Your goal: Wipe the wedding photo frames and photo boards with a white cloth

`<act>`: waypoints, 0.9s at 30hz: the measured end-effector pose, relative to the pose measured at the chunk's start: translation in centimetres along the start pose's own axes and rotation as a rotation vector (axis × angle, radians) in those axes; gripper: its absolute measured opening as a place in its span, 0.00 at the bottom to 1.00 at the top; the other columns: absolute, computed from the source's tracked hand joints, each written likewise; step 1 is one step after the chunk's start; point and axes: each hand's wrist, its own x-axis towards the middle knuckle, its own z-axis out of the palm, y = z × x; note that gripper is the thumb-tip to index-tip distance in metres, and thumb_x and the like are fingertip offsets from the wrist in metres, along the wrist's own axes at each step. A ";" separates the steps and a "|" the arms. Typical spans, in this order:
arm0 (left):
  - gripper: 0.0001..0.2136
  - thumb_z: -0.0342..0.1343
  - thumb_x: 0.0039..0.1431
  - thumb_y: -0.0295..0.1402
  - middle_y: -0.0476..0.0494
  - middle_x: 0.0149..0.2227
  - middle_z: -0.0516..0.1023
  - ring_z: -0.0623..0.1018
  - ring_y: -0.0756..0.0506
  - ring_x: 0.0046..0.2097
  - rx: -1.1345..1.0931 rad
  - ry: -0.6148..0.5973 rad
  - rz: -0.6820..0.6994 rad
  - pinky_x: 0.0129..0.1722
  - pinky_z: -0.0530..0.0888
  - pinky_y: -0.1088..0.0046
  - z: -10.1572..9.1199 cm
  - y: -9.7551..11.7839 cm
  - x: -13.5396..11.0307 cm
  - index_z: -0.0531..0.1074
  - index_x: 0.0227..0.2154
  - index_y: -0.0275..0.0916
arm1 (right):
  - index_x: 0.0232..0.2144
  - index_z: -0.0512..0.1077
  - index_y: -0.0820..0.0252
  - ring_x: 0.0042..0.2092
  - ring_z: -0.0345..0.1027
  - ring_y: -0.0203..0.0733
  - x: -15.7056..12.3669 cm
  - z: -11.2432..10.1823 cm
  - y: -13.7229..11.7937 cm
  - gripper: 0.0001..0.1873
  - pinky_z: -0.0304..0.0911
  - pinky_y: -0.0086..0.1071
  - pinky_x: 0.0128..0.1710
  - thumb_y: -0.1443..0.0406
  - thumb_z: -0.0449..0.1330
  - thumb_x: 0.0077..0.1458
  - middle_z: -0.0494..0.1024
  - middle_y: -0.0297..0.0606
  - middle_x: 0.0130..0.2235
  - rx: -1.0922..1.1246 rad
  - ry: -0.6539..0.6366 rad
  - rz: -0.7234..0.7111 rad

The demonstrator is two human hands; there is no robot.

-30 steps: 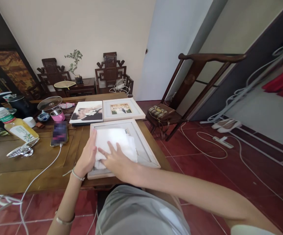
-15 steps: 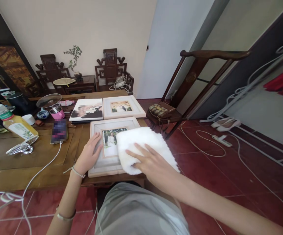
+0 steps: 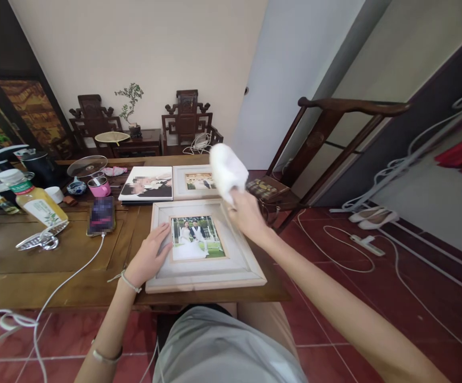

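A white-framed photo (image 3: 242,263) lies flat at the table's near edge, its picture of two people in wedding clothes in full view. My left hand (image 3: 149,258) rests on the frame's left side with its fingers laid out flat. Over the frame's far right corner, my right hand (image 3: 250,217) grips a fluffy white cloth (image 3: 228,169), bunched and slightly blurred. Behind the cloth, a second framed photo (image 3: 180,185) is partly hidden. A photo panel or album (image 3: 161,183) with a blurred print lies to its left.
To the left on the wooden table (image 3: 75,276) are a phone (image 3: 100,215) on a white cable, a hair claw (image 3: 45,240), a yellow bottle (image 3: 41,202) and a pink mug (image 3: 99,186). A wooden chair (image 3: 322,127) with a checked bag (image 3: 269,187) stands at the right.
My right hand has lifted the cloth off the near frame and moved it away from me, uncovering the photo. My left hand stays on the frame. The view has shifted slightly.
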 end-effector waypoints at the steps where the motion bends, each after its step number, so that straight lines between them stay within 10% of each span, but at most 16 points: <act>1: 0.22 0.46 0.64 0.35 0.36 0.62 0.63 0.60 0.42 0.64 -0.005 0.004 0.003 0.63 0.59 0.58 0.0 0.0 0.0 0.61 0.59 0.34 | 0.42 0.71 0.66 0.54 0.64 0.52 1.3 1.2 -0.8 0.18 0.60 0.45 0.53 0.77 0.50 0.49 0.72 0.52 0.51 0.005 -0.013 -0.129; 7: 0.20 0.47 0.63 0.35 0.36 0.59 0.67 0.64 0.41 0.62 -0.028 0.039 -0.008 0.62 0.61 0.58 -0.1 0.0 0.2 0.64 0.57 0.35 | 0.47 0.72 0.62 0.59 0.58 0.47 4.5 6.4 -6.5 0.26 0.52 0.43 0.58 0.82 0.48 0.49 0.69 0.49 0.56 0.012 -0.433 -0.689; 27: 0.20 0.44 0.64 0.35 0.37 0.60 0.66 0.63 0.43 0.63 -0.029 0.035 -0.019 0.62 0.61 0.57 0.0 -0.1 0.2 0.65 0.57 0.37 | 0.43 0.76 0.61 0.41 0.69 0.48 -0.9 -1.6 0.5 0.29 0.59 0.34 0.38 0.83 0.47 0.43 0.75 0.48 0.41 -0.284 -0.583 -0.278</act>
